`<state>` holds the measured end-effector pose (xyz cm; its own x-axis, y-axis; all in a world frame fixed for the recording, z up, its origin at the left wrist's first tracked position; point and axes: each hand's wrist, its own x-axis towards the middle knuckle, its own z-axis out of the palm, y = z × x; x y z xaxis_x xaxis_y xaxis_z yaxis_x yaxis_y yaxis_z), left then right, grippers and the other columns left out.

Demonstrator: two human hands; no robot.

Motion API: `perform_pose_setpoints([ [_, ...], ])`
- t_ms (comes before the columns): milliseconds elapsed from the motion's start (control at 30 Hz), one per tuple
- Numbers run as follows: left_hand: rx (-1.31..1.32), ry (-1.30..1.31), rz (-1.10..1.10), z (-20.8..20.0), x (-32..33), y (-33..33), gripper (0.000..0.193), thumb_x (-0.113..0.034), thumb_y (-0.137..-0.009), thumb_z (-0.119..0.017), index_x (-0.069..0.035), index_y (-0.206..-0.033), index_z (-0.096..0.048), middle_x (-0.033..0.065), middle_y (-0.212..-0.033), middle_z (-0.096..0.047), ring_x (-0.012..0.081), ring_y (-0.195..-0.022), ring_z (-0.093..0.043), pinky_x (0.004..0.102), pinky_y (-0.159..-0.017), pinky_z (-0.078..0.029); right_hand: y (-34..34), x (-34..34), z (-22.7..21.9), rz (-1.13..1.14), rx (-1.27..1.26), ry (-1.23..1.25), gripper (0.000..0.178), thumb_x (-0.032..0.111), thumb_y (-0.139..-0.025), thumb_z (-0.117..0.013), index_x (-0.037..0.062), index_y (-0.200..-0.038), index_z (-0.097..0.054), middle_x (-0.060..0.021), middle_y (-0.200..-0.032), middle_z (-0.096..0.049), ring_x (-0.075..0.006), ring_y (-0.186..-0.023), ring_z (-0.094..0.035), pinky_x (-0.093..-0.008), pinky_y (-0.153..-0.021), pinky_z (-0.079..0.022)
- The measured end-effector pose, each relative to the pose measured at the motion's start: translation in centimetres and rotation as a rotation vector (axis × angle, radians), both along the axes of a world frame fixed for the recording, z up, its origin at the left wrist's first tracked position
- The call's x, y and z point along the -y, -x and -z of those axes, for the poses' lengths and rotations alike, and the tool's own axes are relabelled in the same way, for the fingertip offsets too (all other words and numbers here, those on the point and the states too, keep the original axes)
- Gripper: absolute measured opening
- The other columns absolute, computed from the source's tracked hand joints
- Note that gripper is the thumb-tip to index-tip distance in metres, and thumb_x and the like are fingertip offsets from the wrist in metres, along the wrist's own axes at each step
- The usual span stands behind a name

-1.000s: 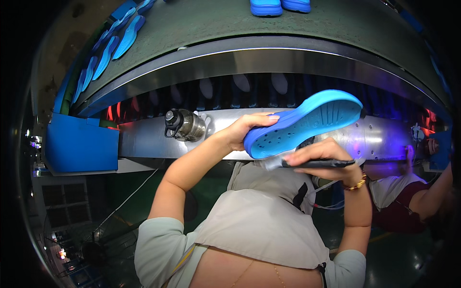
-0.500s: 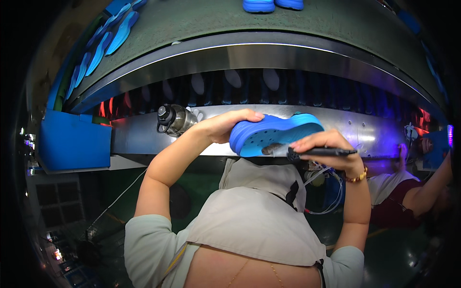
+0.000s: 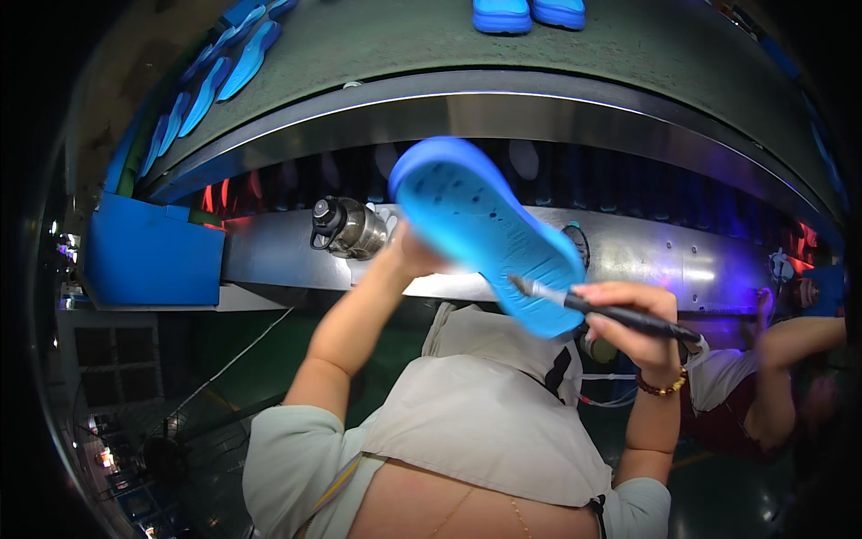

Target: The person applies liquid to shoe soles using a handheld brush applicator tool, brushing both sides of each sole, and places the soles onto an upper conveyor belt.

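Observation:
In front of me a blue shoe sole [image 3: 516, 238] is held up at a slant, its light-blue inner face with small holes turned toward me. My left hand [image 3: 416, 254] grips it by its left edge; the sole covers some of the fingers. A brush [image 3: 549, 293] with a black handle is in my closed right hand [image 3: 639, 325]. Its bristle tip lies against or just over the sole's inner face, near the lower end; which of the two I cannot tell.
A dark-capped clear bottle [image 3: 357, 230] lies on the metal ledge [image 3: 628, 256]. Beyond runs a green conveyor belt [image 3: 395, 56] carrying a pair of blue soles [image 3: 503, 16] and several more soles [image 3: 253, 61] at its left. A blue box [image 3: 151, 256] stands left. A co-worker's arm [image 3: 790, 346] is at right.
The sole has been tilted up so its inner face shows more fully, its far end raised. The brush has moved from the middle toward the sole's lower end.

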<state>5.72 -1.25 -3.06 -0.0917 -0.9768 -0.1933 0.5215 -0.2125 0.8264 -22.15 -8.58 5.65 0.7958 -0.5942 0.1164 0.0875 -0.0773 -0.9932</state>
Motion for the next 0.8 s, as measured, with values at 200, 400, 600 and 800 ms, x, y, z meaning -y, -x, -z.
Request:
perform_pose_setpoints([
  [200, -0.635, -0.14, 0.026, 1.1, 2.1, 6.5, 0.093, -0.077, -0.075, -0.017, -0.005, -0.131, -0.034, 0.0231, -0.123, -0.045, 0.034, -0.112, -0.047, 0.049, -0.095, -0.037, -3.3, 0.5, 3.1, 0.236, -0.192, -0.044, 0.016, 0.001, -0.076, -0.064, -0.0028, -0.091, -0.063, -0.0048, -0.073, -0.064, -0.0043, -0.055, -0.054, -0.0163, -0.048, -0.041],
  [400, -0.555, -0.039, -0.205, 0.8, 1.6, 4.6, 0.091, -0.076, -0.076, -0.014, -0.003, -0.124, -0.041, 0.0187, -0.116, -0.051, 0.0318, -0.105, -0.051, 0.0476, -0.091, -0.041, -2.4, -3.0, 2.3, -0.173, -0.136, 0.435, 0.016, 0.004, -0.067, -0.066, 0.0024, -0.083, -0.064, -0.0136, -0.075, -0.064, -0.0221, -0.066, -0.065, -0.0271, -0.061, -0.051],
  [600, -0.701, 0.028, -0.248, -1.7, 2.2, 6.1, 0.09, -0.076, -0.076, -0.015, -0.004, -0.126, -0.039, 0.022, -0.118, -0.049, 0.0344, -0.105, -0.051, 0.0498, -0.09, -0.041, -3.8, -0.2, 2.3, 0.087, -0.064, 0.088, 0.019, 0.002, -0.071, -0.066, 0.0008, -0.09, -0.066, -0.0107, -0.081, -0.067, -0.0127, -0.067, -0.063, -0.0204, -0.061, -0.048],
  [800, -0.616, 0.124, -0.323, -3.3, 2.1, 3.7, 0.091, -0.075, -0.076, -0.023, -0.003, -0.128, -0.035, 0.0245, -0.119, -0.047, 0.0363, -0.107, -0.049, 0.05, -0.09, -0.041, -1.4, -0.5, 1.2, -0.056, -0.085, -0.217, 0.02, 0.001, -0.073, -0.065, -0.0004, -0.093, -0.064, -0.0136, -0.09, -0.066, -0.0165, -0.077, -0.064, -0.0268, -0.071, -0.051],
])
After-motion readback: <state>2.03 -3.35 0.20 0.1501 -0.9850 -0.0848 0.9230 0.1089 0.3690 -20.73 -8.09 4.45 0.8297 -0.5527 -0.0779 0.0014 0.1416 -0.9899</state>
